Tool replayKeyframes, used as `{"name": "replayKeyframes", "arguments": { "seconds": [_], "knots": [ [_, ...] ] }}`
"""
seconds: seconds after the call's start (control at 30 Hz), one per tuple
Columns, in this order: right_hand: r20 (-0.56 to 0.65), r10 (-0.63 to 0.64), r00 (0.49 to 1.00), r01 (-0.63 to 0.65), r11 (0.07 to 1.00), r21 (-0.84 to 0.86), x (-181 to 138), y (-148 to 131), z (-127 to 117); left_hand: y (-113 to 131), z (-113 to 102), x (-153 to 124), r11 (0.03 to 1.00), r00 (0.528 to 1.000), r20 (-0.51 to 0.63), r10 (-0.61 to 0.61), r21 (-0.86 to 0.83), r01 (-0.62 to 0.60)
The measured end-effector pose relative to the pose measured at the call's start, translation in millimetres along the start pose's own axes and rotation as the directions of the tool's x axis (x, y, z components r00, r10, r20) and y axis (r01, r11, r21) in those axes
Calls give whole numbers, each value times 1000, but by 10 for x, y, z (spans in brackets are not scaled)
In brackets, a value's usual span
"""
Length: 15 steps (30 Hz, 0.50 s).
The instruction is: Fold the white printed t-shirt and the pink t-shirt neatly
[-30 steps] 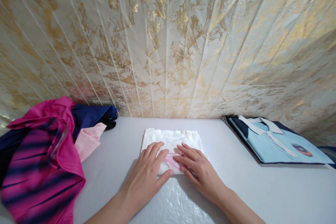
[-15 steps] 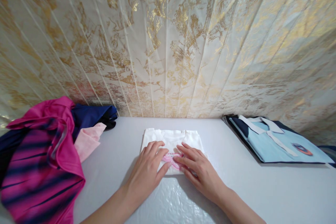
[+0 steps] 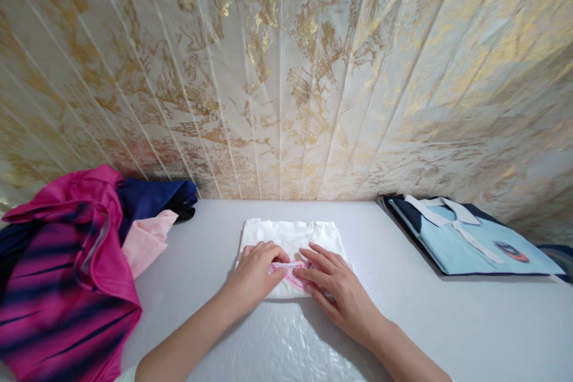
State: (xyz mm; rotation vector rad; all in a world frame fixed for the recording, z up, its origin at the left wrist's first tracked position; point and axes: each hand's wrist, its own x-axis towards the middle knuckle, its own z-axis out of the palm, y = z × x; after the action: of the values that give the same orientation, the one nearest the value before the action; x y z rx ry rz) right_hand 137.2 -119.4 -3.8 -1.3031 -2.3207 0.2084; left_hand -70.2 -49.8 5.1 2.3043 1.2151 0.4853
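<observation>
A folded white shirt lies flat in front of me, with a pink bow-shaped decoration on its near half. My left hand is closed at the left end of the decoration, thumb and forefinger pinching its upper edge, which stands up in a ridge. On the other side, my right hand rests on the shirt with fingers stretched and apart. Its fingertips touch the right part of the decoration.
At the left lies a loose heap with a magenta and navy striped garment, a navy garment and a pale pink cloth. Folded light-blue polo shirts are stacked at the right. A gold-patterned curtain hangs behind the white table.
My left hand has drawn its fingers together from a flat, spread pose and now pinches the decoration's edge. The right hand stays nearly in place. The view has shifted slightly.
</observation>
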Motion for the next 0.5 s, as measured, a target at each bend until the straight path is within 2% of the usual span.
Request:
{"name": "replayKeyframes", "arguments": {
  "seconds": [0.2,0.5],
  "knots": [
    [-6,0,1000,0,1000,-9,-10,6,5,-3,-10,11,998,1000,8,-22,-52,23],
    [-22,-5,1000,5,1000,-8,1,9,9,13,-19,3,998,999,-9,-40,-45,40]
  ]
}}
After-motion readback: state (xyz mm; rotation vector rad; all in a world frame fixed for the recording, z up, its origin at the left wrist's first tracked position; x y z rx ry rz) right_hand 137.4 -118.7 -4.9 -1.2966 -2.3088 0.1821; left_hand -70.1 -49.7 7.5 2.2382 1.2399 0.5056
